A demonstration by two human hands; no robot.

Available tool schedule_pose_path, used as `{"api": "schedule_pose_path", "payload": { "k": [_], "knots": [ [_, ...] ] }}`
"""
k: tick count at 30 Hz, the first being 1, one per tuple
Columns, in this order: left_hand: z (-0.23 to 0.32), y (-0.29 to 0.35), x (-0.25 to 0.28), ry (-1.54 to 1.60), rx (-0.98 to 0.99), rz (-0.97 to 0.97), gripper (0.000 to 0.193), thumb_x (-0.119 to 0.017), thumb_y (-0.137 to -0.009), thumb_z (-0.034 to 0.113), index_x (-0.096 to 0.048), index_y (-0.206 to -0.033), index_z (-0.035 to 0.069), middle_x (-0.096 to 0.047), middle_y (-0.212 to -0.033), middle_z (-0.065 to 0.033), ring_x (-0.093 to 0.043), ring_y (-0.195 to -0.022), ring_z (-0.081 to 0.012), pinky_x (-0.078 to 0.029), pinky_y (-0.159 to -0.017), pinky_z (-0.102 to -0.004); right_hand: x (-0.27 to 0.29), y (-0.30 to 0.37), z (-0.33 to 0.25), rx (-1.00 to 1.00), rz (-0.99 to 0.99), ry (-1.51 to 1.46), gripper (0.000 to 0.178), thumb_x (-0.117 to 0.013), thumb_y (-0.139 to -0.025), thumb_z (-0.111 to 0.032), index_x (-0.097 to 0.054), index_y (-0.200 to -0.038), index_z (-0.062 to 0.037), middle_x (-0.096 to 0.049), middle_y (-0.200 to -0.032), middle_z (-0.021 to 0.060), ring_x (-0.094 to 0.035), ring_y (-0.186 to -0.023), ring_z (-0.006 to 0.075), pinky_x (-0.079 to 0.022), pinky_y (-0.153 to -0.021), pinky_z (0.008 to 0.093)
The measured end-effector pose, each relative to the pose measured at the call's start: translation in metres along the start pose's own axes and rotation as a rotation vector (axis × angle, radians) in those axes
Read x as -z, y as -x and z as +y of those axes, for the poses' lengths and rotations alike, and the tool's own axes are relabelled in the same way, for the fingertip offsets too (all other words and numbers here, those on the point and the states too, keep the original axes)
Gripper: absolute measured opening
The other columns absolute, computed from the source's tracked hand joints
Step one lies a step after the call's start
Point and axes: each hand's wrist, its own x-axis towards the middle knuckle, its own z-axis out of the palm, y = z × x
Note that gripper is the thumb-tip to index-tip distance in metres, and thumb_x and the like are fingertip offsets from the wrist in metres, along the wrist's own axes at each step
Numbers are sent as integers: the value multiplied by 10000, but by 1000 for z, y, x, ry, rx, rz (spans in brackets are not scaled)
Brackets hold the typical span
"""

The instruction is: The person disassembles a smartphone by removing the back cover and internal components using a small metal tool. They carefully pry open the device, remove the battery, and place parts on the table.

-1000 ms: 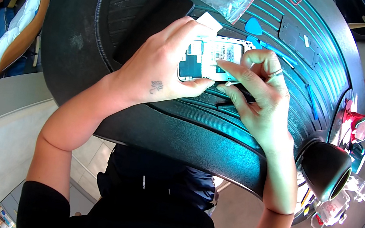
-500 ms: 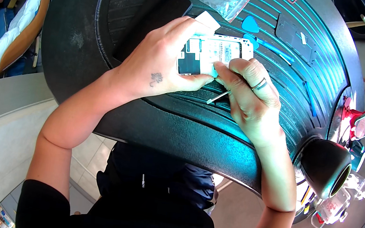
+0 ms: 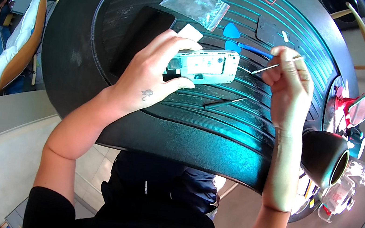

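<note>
My left hand (image 3: 153,74) holds an opened phone body (image 3: 206,65), silver-white with its inner parts showing, over a round black ribbed table (image 3: 216,138). My right hand (image 3: 289,80) is to the right of the phone and pinches thin metal tweezers (image 3: 264,68), whose tip points left toward the phone's edge without touching it. A thin dark screwdriver (image 3: 223,102) lies on the table just below the phone. A black phone panel (image 3: 142,37) lies face up under my left fingers.
A clear plastic bag (image 3: 196,5), two blue picks (image 3: 232,32), a blue pry tool (image 3: 253,50) and a dark back cover (image 3: 274,33) lie farther back. A black cup-like object (image 3: 325,156) and small clear items sit at the right rim.
My right hand has lifted off the phone and moved right, now holding tweezers; the screwdriver it held lies on the table. The left hand still holds the phone.
</note>
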Motion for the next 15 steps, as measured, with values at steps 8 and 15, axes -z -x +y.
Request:
{"api": "schedule_pose_path", "payload": {
  "k": [8,15],
  "knots": [
    [-5,1,5,182,156,-53,512,-827,-674,30,-610,-1136,0,-611,-1066,-68,-589,-994,-165,-460,-889,-296,5,16,9,-54,-23,-29,134,-640,-946,-126,-645,-1009,-8,-710,-859,129,-588,-643,104,-454,-585,219],
    [-1,5,8,346,222,-86,473,-838,-725,101,-620,-1131,-6,-600,-1036,-25,-544,-953,-99,-437,-863,-262,-8,24,7,37,-28,-50,136,-635,-950,-134,-649,-1002,-9,-716,-856,146,-626,-650,131,-481,-588,237]
  ]
}}
